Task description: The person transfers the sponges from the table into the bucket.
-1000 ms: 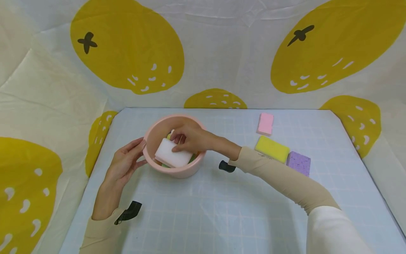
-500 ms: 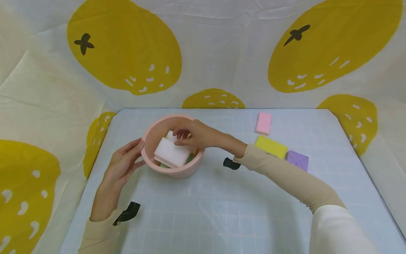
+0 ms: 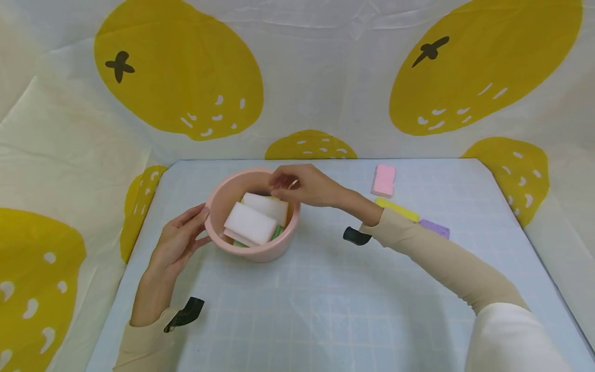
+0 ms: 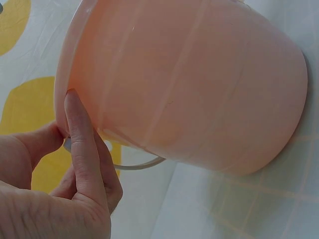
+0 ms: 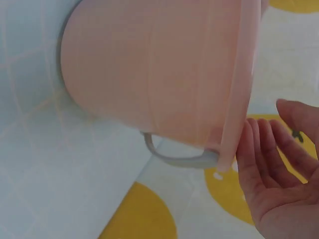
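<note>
A pink bucket stands on the table with several sponges inside. One white-topped sponge lies at the front, over green material; a second white-topped sponge sits behind it. My left hand holds the bucket's rim at the left, thumb and fingers on either side of it in the left wrist view. Over the right part of the rim hovers my right hand, fingers loosely bent, nothing between them. In the right wrist view its fingertips are right at the rim, above the grey handle.
To the right on the tiled-pattern table lie a pink sponge, a yellow sponge and a purple sponge. My right sleeve partly covers the last two. A patterned cloth hangs behind.
My right hand has let go of the white-topped sponge and moved up and right to the rim, uncovering the second sponge. The left hand keeps its hold on the rim.
</note>
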{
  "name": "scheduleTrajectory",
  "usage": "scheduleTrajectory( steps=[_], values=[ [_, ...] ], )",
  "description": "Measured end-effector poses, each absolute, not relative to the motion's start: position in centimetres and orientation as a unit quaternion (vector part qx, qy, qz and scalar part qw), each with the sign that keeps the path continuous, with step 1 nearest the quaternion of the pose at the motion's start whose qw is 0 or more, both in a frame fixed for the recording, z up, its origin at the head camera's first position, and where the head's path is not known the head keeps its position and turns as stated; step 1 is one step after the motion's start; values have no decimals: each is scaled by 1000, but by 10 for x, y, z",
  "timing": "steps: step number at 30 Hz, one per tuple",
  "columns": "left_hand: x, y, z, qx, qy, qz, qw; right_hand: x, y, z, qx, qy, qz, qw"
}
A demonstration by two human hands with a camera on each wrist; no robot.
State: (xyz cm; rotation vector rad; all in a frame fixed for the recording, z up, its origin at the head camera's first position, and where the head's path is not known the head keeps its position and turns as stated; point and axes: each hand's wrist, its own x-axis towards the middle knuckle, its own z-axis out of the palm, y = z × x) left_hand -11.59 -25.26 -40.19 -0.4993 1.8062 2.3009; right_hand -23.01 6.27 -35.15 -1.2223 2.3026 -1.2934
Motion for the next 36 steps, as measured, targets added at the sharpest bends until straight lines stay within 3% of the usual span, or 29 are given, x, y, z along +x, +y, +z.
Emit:
scheduleTrajectory(
  steps=[36],
  values=[
    [-114, -250, -401, -177, 614, 765, 81, -247, 180, -379, -244, 841, -483, 24]
  ],
)
